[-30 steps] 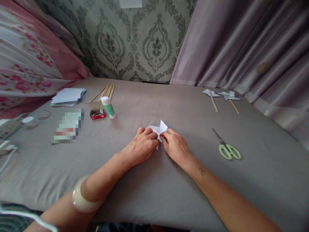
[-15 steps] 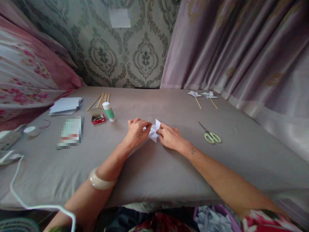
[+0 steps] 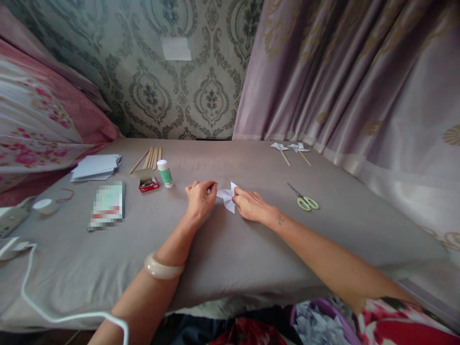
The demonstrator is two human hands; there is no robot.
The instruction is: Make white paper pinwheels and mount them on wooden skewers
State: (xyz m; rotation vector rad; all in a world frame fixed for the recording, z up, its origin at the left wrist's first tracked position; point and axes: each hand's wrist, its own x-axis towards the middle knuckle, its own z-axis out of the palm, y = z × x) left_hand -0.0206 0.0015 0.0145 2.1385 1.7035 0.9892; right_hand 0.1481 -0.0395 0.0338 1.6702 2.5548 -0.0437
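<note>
A white paper pinwheel (image 3: 227, 197) with folded blades is held just above the grey cloth. My right hand (image 3: 249, 202) pinches it from the right side, fingers near its centre. Just left of the paper, my left hand (image 3: 201, 199) is closed, thumb and fingertips together; whatever it may hold is too small or hidden to name. A small gap shows between the left fingertips and the pinwheel. Left of my hands are a green and white glue stick (image 3: 165, 174), standing upright, and an open red box (image 3: 148, 184) with small metal pieces inside.
Wooden sticks (image 3: 153, 158) and stacked white paper (image 3: 96, 167) lie back left, with a blurred packet (image 3: 108, 206) nearer. Green-handled scissors (image 3: 305, 201) lie right; two pinwheels on sticks (image 3: 290, 148) lie behind. A white cable (image 3: 72, 317) crosses the front left.
My left hand has drawn away leftward from the pinwheel, uncovering its left blade. My right hand keeps its hold on the paper. The camera view has tilted up slightly.
</note>
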